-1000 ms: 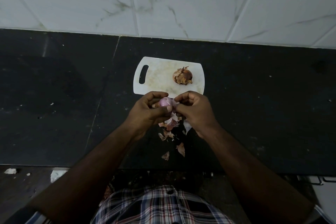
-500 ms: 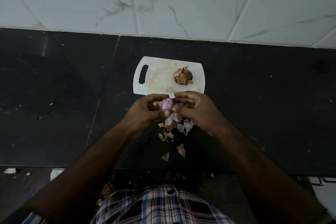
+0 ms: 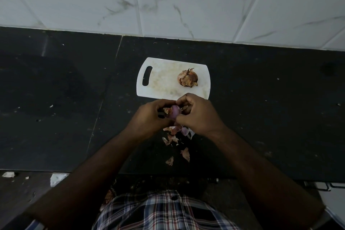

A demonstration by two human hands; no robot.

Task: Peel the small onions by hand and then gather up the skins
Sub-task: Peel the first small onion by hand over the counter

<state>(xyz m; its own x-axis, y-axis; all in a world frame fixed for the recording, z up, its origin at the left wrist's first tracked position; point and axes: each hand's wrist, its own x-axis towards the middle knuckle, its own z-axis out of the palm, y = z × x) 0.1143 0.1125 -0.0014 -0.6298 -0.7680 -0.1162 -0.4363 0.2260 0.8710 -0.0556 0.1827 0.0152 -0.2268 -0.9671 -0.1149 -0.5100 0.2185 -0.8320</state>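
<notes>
Left hand (image 3: 149, 117) and right hand (image 3: 197, 115) both grip one half-peeled onion (image 3: 175, 112) just in front of the cutting board (image 3: 162, 80); an unpeeled onion (image 3: 187, 78) lies on the board; skins (image 3: 173, 134) litter the worktop (image 3: 74, 108) below the hands

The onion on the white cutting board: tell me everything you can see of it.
The small brown, papery-skinned onion sits on the right half of the white plastic cutting board, apart from its handle slot. It is unpeeled, its dry skin cracked and flaking, with torn wisps sticking up. Only the board touches it; both hands are nearer the camera.
</notes>
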